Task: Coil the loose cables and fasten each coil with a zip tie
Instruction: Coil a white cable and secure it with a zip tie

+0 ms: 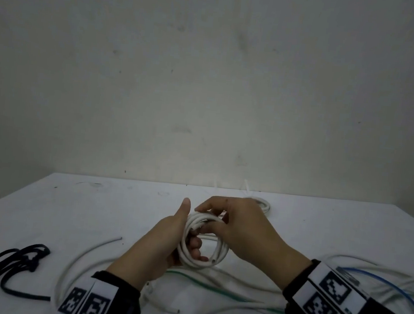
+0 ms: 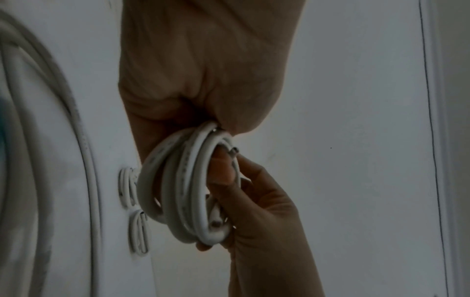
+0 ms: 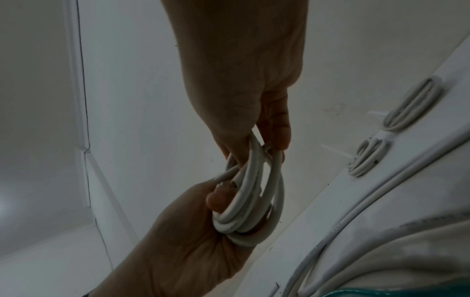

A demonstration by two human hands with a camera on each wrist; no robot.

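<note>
Coiling a white cable above the table (image 1: 75, 202).
The coil (image 1: 202, 242) is gripped by the left hand (image 1: 165, 241) and pinched at its top by the right hand (image 1: 242, 228).

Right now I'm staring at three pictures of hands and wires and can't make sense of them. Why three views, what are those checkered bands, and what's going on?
There is no machine here: a person works with bare hands and wears three cameras. The wide picture comes from the head; the other two come from cameras on each wrist, looking along the hand. The checkered bands are patterned cuffs on the wrists.

The left hand and right hand both grip one white cable coil, held above the white table. I see no zip tie on it yet.

On the table lie a black cable at the left, loose white cables, a green cable, a blue cable, and behind the hands two small tied coils.
</note>
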